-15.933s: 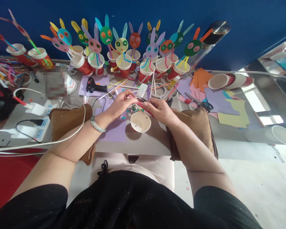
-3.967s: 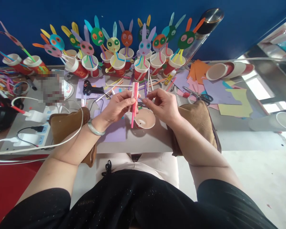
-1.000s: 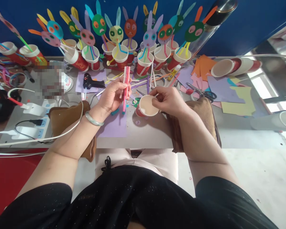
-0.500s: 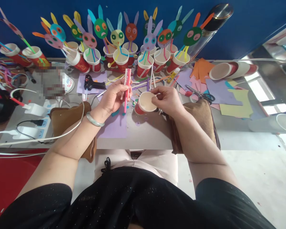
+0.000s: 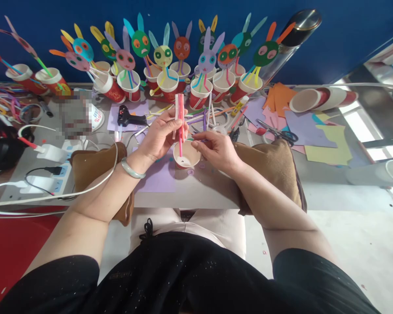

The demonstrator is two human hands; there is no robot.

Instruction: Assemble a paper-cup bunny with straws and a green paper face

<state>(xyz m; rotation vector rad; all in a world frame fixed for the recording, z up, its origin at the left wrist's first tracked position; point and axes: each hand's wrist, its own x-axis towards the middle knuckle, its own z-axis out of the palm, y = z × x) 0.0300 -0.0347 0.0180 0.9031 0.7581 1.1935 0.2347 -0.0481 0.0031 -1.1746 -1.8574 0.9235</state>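
My left hand [image 5: 162,134] is closed around a small bunch of drinking straws [image 5: 180,111], pink-red and whitish, held upright. The lower end of one pink straw reaches over the opening of a paper cup [image 5: 190,153]. Pinched at the cup's right rim are the fingers of my right hand [image 5: 218,150]. The cup leans towards me, so its pale inside shows, with a small dark spot at the bottom. Under my left hand lies a purple paper sheet [image 5: 155,176].
Several red-and-white cups with rabbit-faced straw figures [image 5: 199,93] line the blue wall. A black glue gun [image 5: 131,117] lies left of my hands. Scissors [image 5: 277,131] and coloured paper [image 5: 309,128] are at the right. Brown cushions [image 5: 268,170] support both forearms; white cables cross the left side.
The cup has moved left and nearer to me, tipping its opening towards me. My right hand moved with it. The straws in my left hand are now above the cup.
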